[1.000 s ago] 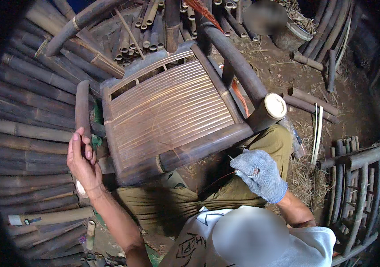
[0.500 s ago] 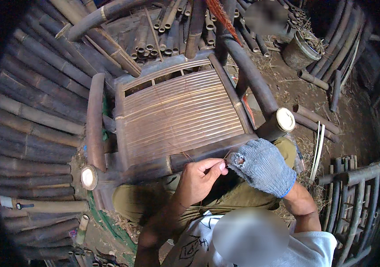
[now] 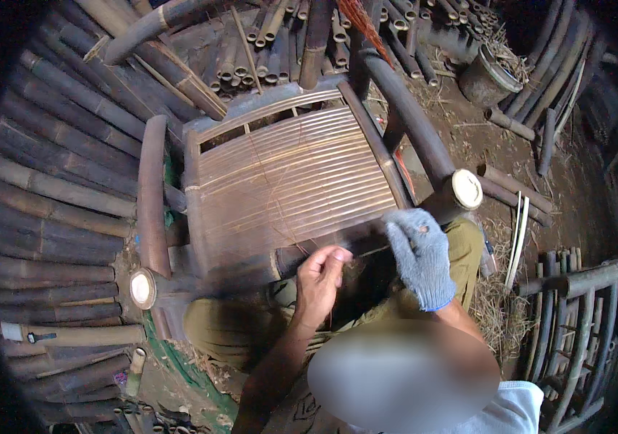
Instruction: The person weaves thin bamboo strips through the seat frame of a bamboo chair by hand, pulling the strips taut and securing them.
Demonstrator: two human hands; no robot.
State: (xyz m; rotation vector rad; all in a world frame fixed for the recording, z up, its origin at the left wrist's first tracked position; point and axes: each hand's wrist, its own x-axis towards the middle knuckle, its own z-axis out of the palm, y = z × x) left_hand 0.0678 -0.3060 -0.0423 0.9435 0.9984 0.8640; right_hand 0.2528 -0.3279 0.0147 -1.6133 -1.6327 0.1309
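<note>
My bare left hand point(image 3: 319, 286) is closed in a pinch just in front of the seat frame's front pole. A thin reddish cord point(image 3: 280, 206) runs across the slatted bamboo seat point(image 3: 294, 173) toward that hand, and a strand hangs below the fingers. My right hand point(image 3: 424, 260) wears a grey knitted glove with a small hole and a blue cuff edge. Its fingers are bent together near the front pole's right end; anything between them is too small to make out. The dark bamboo chair frame point(image 3: 414, 123) surrounds the seat, with pale cut ends at the front corners.
Dark bamboo poles point(image 3: 56, 210) line the left side, and a watch point(image 3: 41, 337) lies around one. Cut bamboo pieces point(image 3: 273, 58) are piled behind the chair. A bucket point(image 3: 488, 78) stands at the far right. Pale strips point(image 3: 518, 242) and a bamboo rack point(image 3: 584, 282) are at right.
My hands have moved apart. The gloved right hand has turned upright and shifted slightly, while the left has tilted up and moved a little left, still pinching.
</note>
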